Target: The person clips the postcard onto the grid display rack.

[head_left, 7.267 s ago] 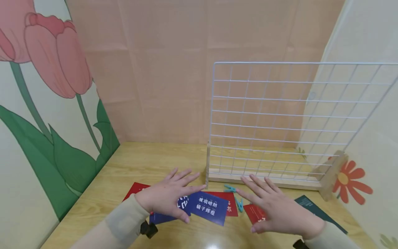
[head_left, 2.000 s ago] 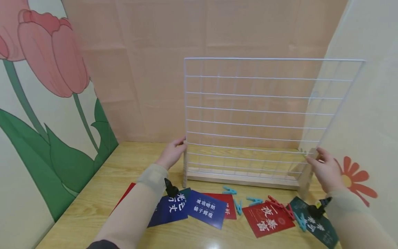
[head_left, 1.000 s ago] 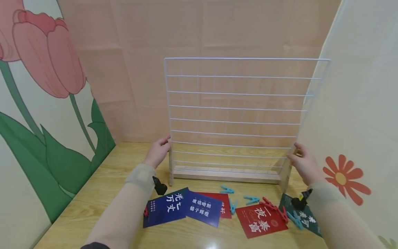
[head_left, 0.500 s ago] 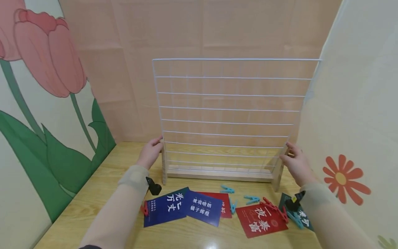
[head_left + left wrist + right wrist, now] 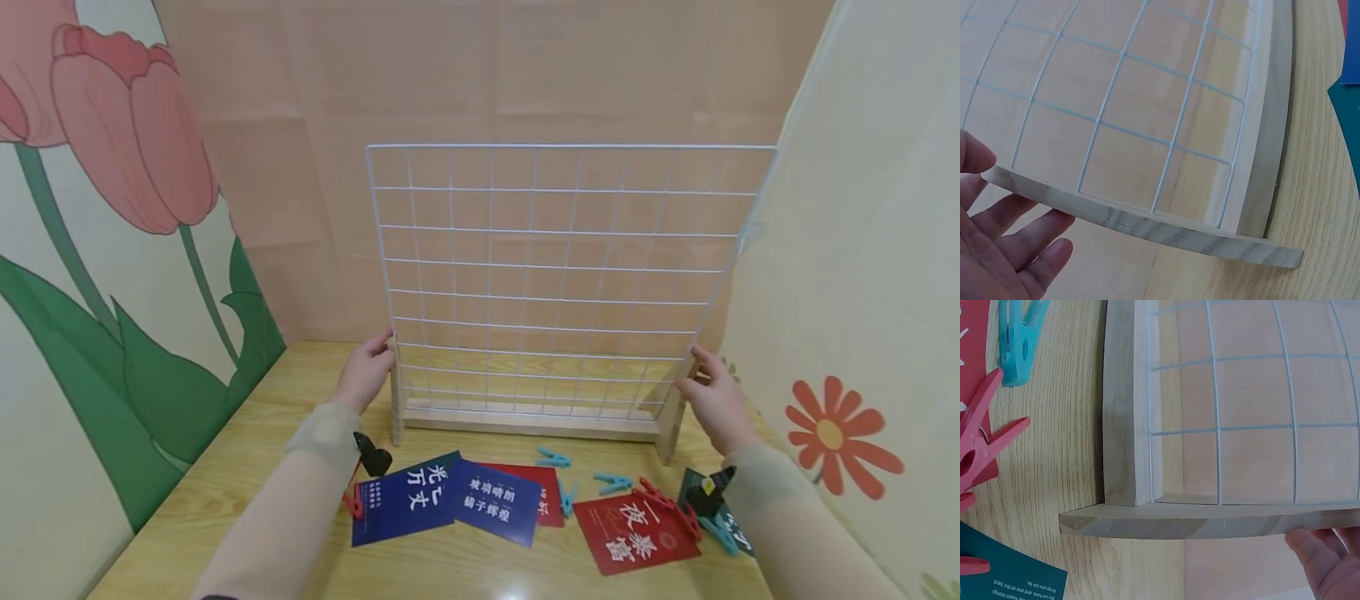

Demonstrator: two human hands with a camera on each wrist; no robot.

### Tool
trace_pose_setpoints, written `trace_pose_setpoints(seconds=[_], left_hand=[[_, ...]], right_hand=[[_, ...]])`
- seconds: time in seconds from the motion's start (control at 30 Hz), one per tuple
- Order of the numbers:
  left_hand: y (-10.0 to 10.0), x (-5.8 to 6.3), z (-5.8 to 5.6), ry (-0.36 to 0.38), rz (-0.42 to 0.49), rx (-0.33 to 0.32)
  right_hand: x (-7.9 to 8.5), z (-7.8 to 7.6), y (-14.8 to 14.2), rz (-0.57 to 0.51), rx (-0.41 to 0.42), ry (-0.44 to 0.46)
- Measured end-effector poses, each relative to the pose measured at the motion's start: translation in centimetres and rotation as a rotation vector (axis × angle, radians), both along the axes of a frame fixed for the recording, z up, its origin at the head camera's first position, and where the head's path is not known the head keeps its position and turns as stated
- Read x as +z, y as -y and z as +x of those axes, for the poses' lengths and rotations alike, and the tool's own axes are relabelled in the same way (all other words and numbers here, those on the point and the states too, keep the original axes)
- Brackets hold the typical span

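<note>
A white wire grid rack (image 5: 570, 147) stands upright on the table in a wooden base (image 5: 525, 421) with a post at each side. My left hand (image 5: 363, 373) holds the upper part of the left post; in the left wrist view its thumb lies on one side of the wood (image 5: 1147, 227) and the fingers on the other. At the opposite end, my right hand (image 5: 716, 404) grips the right post (image 5: 670, 429) near its top. The right wrist view shows fingers against that post's outer face, partly cut off by the frame edge.
In front of the rack lie blue cards (image 5: 495, 500), red cards (image 5: 637, 533) and a dark green card (image 5: 742, 537) under the right wrist. Several turquoise clothespins (image 5: 613, 482) and red clothespins (image 5: 656, 494) are scattered among them. A flowered wall (image 5: 765, 292) borders the right side.
Earlier both hands hovered spread over the cards. They have since taken the rack's side posts, and the rack has shifted left to the table's middle. Over the last half second it barely moves.
</note>
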State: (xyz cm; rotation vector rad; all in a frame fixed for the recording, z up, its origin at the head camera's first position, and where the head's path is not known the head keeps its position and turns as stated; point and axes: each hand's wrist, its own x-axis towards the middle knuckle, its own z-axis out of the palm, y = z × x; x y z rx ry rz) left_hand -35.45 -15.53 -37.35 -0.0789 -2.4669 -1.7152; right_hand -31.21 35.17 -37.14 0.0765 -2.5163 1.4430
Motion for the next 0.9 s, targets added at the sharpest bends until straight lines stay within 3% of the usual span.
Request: trace_pose_setpoints(seconds=[0.57, 0.9], left_hand=[[0.2, 0.0, 0.6, 0.043, -0.031, 0.008], [1.0, -0.1, 0.9, 0.049, -0.064, 0.012]], right_hand=[[-0.2, -0.1, 0.6, -0.052, -0.011, 0.010], [-0.3, 0.1, 0.9, -0.001, -0.012, -0.032]])
